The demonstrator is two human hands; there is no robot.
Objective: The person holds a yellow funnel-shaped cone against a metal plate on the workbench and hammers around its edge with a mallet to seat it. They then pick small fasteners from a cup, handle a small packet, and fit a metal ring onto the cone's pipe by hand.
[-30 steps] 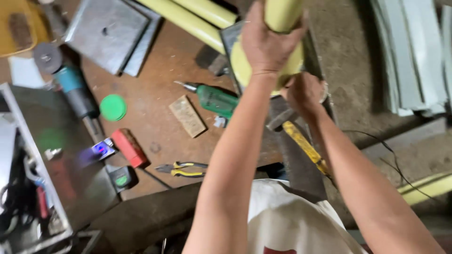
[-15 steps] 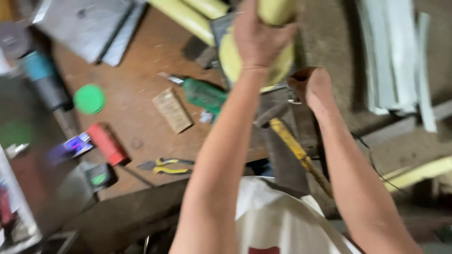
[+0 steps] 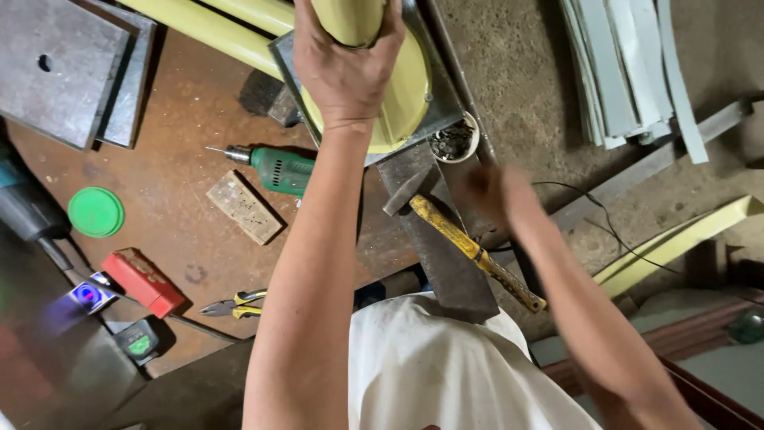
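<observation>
the left hand (image 3: 346,68) was wrapped around a pale yellow painted tube (image 3: 350,17), fingers curled over its smooth round surface in a firm hold. the tube stood on a round yellow base (image 3: 406,95) of the same colour, which sat on a grey metal plate (image 3: 442,107) at the edge of the rusty brown workbench (image 3: 183,207). seen from above, the tube's long axis ran up toward the camera and out past the top of the frame, so it stood roughly upright on its base.

the right hand (image 3: 497,199) was blurred, hovering just above a yellow-handled hammer (image 3: 469,247) and not visibly holding anything; whether its fingers were spread or curled could not be told. the hammer lay on a dark steel bar (image 3: 446,275), head toward the yellow base, handle pointing toward the person's right.

a green drill (image 3: 274,167), a small wooden block (image 3: 244,207), a green lid (image 3: 95,212), a red box (image 3: 143,283) and yellow-handled pliers (image 3: 235,305) lay on the bench to the left.
</observation>
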